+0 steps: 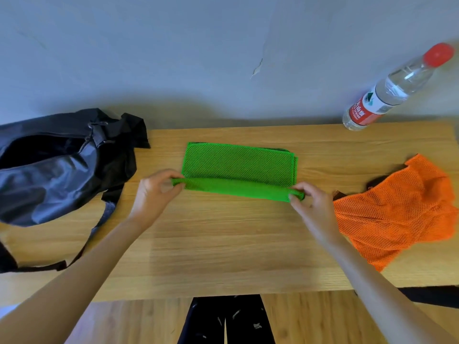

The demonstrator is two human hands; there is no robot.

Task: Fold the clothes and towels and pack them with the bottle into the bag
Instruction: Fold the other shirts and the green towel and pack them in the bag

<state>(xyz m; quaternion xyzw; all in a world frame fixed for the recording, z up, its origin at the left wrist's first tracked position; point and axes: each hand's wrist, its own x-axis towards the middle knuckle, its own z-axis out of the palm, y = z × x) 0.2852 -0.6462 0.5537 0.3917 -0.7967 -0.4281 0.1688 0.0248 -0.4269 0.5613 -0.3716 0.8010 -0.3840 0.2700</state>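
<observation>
A green mesh cloth (238, 167) lies folded into a rectangle at the middle of the wooden table (223, 244). Its near edge is rolled up. My left hand (156, 192) pinches the left end of that rolled edge, and my right hand (310, 207) pinches the right end. An orange mesh garment (395, 209) lies crumpled at the right. A black bag (54, 165) sits at the left with its zip mouth open. A clear water bottle (387, 93) with a red cap and red label stands at the far right corner.
A grey wall rises directly behind the table. The bag's black straps (37, 265) trail over the table's front left. A dark strip (432, 295) hangs at the front right edge. My legs in dark trousers show below the near edge.
</observation>
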